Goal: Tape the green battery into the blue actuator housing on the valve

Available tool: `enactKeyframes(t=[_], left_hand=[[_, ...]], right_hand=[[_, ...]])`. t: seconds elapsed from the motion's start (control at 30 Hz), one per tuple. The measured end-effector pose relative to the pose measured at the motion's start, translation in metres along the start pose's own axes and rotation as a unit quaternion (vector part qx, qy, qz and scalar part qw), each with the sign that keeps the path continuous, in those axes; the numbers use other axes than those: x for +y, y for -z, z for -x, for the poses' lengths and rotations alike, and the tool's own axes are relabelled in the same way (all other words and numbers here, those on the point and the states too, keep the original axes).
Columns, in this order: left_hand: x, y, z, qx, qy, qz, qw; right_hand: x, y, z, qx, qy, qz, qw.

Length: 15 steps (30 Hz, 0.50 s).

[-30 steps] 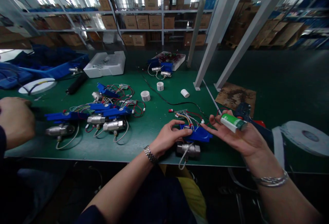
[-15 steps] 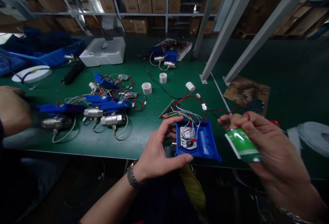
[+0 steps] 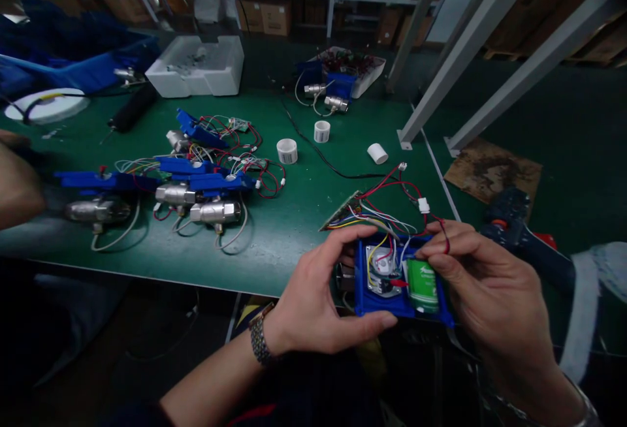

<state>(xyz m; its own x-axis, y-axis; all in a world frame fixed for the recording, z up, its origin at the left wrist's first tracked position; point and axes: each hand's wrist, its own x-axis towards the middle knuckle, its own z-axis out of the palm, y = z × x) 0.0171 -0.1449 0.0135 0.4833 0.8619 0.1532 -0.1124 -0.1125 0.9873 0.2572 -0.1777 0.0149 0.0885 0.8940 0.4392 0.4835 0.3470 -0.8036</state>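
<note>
My left hand (image 3: pixel 333 293) grips the left side of an open blue plastic housing (image 3: pixel 361 306), thumb along its near edge. Inside the housing are a metal-plated mechanism (image 3: pixel 381 264) with coloured wires and a green cylindrical battery (image 3: pixel 422 286), lying in the right compartment. My right hand (image 3: pixel 482 283) is closed at the battery's upper end, thumb and forefinger pinching there beside its red lead. A circuit board (image 3: pixel 341 213) on wires rests behind the housing. White connectors, one of them a white plug (image 3: pixel 424 205), join red and black wires. A metal fitting (image 3: pixel 345 277) shows partly behind my left fingers.
Several blue housings (image 3: pixel 208 182) with metal valves (image 3: pixel 215 211) lie to the left. Label rolls (image 3: pixel 287 151), a foam box (image 3: pixel 196 71) and a dark power tool (image 3: pixel 519 228) stand around. Metal posts (image 3: pixel 470 55) rise at right. Another person's arm (image 3: pixel 19 185) is at far left.
My right hand has brought the green battery leftward into the blue housing's right compartment. My left hand still holds the housing. The view has shifted, uncovering the power tool at right.
</note>
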Motion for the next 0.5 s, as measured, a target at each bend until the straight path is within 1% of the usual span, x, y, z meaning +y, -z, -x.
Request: enactKeyframes(t=[0.13, 0.3, 0.5], left_hand=[[-0.005, 0.001, -0.001, -0.001, -0.003, -0.013, 1.000], [-0.014, 0.002, -0.004, -0.020, -0.055, -0.052, 0.997], [-0.013, 0.002, -0.005, -0.027, -0.067, -0.063, 0.995]], right_hand=[[0.000, -0.001, -0.003, -0.016, 0.024, 0.003, 1.000], [-0.001, -0.001, -0.002, -0.003, 0.034, 0.026, 0.999], [-0.004, 0.009, -0.004, -0.049, 0.055, 0.075, 0.994]])
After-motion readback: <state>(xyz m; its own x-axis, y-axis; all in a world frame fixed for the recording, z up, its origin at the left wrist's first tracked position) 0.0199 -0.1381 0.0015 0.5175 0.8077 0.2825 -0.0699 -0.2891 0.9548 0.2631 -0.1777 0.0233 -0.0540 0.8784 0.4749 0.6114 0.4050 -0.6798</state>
